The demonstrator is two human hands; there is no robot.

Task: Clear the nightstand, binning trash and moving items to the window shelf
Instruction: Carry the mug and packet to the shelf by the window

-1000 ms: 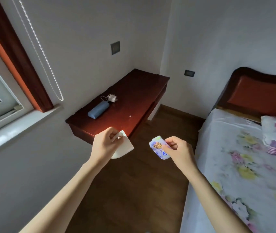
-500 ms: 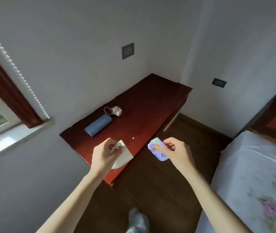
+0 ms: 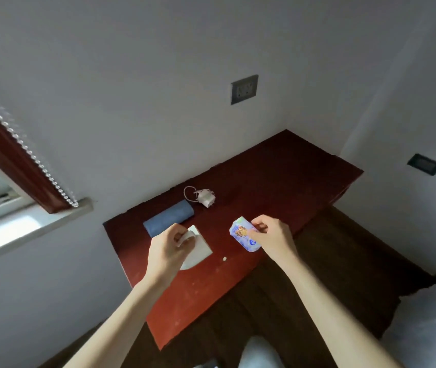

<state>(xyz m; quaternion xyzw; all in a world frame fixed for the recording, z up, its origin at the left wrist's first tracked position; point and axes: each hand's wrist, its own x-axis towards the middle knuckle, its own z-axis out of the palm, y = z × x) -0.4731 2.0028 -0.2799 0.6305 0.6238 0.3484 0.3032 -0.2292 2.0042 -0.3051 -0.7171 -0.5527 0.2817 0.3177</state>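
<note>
1. The left hand (image 3: 170, 247) pinches a white tissue (image 3: 197, 251) between thumb and curled fingers, holding it over the near left part of the red-brown worktop (image 3: 278, 187)
2. The right hand (image 3: 271, 235) grips a small printed packet (image 3: 243, 235), white and purple with an orange picture, fingers curled round its right edge; the packet is above the worktop's near edge
3. A blue roll-shaped case (image 3: 169, 220) lies on the worktop just beyond the left hand, close to the wall
4. A white charger plug (image 3: 206, 197) with its looped cord sits just beyond the case's far end
5. A tiny pale crumb (image 3: 224, 258) lies on the worktop between the two hands
6. The window shelf (image 3: 25, 229) runs along the left, well apart from the worktop, under a red-brown frame and a bead chain (image 3: 28, 155)
7. A grey wall socket (image 3: 244, 89) is set above the worktop
</note>
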